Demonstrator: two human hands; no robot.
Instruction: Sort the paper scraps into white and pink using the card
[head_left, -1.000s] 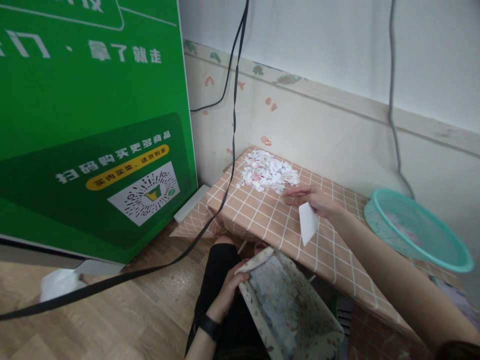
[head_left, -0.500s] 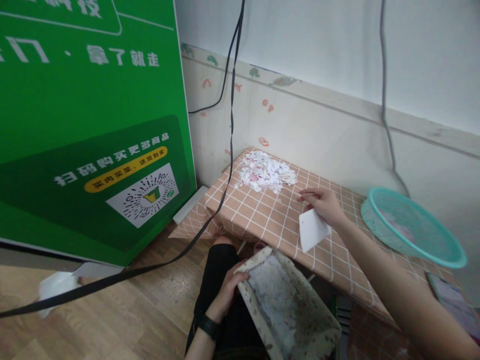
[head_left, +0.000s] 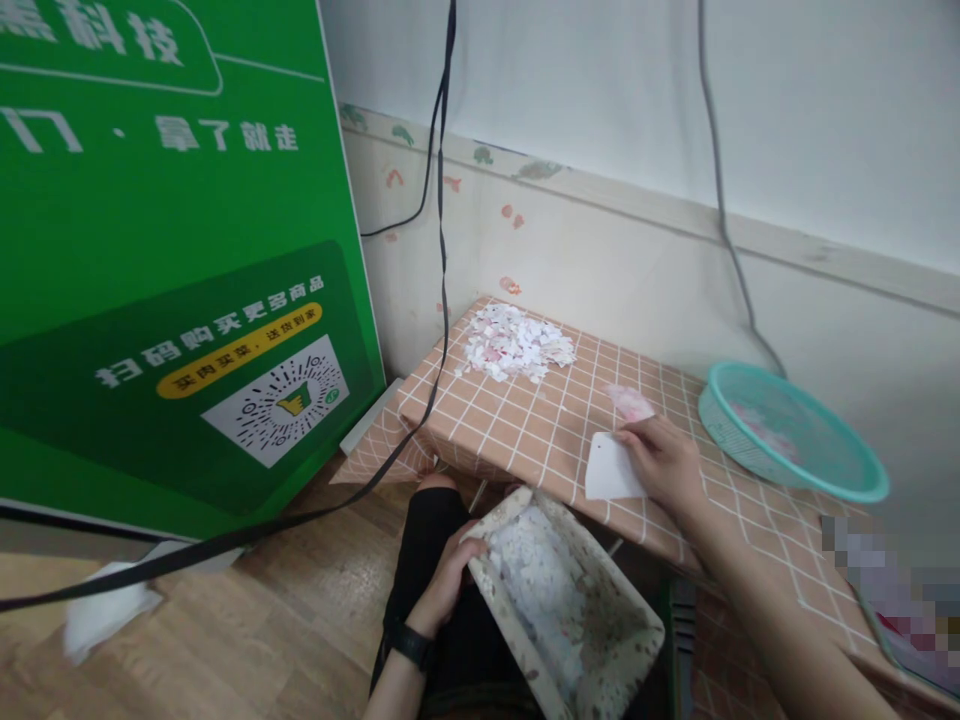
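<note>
- Right grip (head_left: 664, 462) clamped on a white card (head_left: 611, 470), just above the near part of the checked tabletop (head_left: 540, 425).
- Pinkish scrap (head_left: 631, 403) at the right fingertips, beyond the card; whether it is pinched, I cannot tell.
- Left grip (head_left: 451, 568) clamped on the rim of a pale, speckled tray (head_left: 506, 615), tilted beside the tabletop's near edge, with white scraps (head_left: 544, 555) inside.
- Loose heap of white and pinkish pieces (head_left: 514, 345) on the tabletop's far left part.
- Turquoise basket (head_left: 724, 430) to the right, near the wall (head_left: 600, 260), pink bits inside.
</note>
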